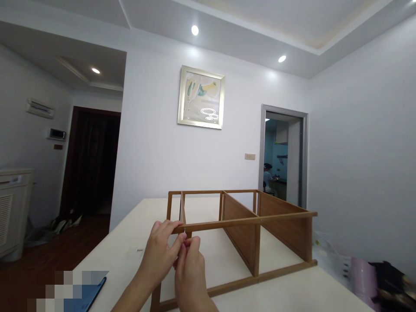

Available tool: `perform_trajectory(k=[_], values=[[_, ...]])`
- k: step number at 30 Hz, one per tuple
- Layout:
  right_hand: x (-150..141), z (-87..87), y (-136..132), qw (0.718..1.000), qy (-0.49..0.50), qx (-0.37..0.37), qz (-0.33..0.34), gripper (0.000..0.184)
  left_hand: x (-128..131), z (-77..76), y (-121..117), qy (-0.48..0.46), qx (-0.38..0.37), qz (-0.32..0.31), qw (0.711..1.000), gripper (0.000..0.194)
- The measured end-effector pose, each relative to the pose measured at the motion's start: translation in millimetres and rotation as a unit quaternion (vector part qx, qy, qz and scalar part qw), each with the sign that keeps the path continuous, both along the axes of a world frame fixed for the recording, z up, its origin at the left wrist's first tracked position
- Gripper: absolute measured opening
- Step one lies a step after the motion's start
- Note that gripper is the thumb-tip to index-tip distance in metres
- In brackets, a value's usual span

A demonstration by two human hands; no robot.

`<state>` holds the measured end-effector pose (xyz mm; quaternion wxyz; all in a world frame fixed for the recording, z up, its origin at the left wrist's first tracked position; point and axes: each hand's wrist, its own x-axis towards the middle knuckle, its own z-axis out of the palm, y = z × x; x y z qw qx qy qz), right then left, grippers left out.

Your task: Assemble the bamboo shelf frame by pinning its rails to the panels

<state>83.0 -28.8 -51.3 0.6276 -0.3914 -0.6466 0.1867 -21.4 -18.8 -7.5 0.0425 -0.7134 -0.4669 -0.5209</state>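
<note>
A brown wooden shelf frame [224,223] lies on its side on a pale table [123,242]. My left hand [159,247] is closed around the near end of its upper rail, fingers over the top and thumb below. A small shiny metal piece, probably a screw [185,231], shows at the rail just above my left thumb. Right beneath it, my right hand [191,268] is closed with fingertips pinched together, almost touching the left thumb. Whatever those fingertips hold is hidden.
A small metal piece [139,250] lies on the table left of my hands. Bottom left, a blue flat object [94,290] is partly pixelated. Clear plastic and a lilac roll [363,279] are beyond the right edge. A person [268,177] sits beyond the doorway.
</note>
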Motion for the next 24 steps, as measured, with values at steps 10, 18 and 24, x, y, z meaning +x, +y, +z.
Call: perform_trajectory(k=[10,18,24], values=[[11.8,11.8,0.9,0.994,-0.104,0.040,-0.021,0.021,-0.5,3.7,-4.2,-0.029,-0.015,-0.019,0.999,0.027],[25.3,6.8,-6.7,0.981,-0.185,0.050,0.024,0.022,-19.2,-80.3,6.8,-0.311,-0.125,-0.050,0.941,0.060],[61.5,-40.9,-7.1,0.979,-0.205,0.020,-0.003,0.025,-36.9,-154.6,7.5,-0.189,-0.350,-0.074,0.915,0.037]])
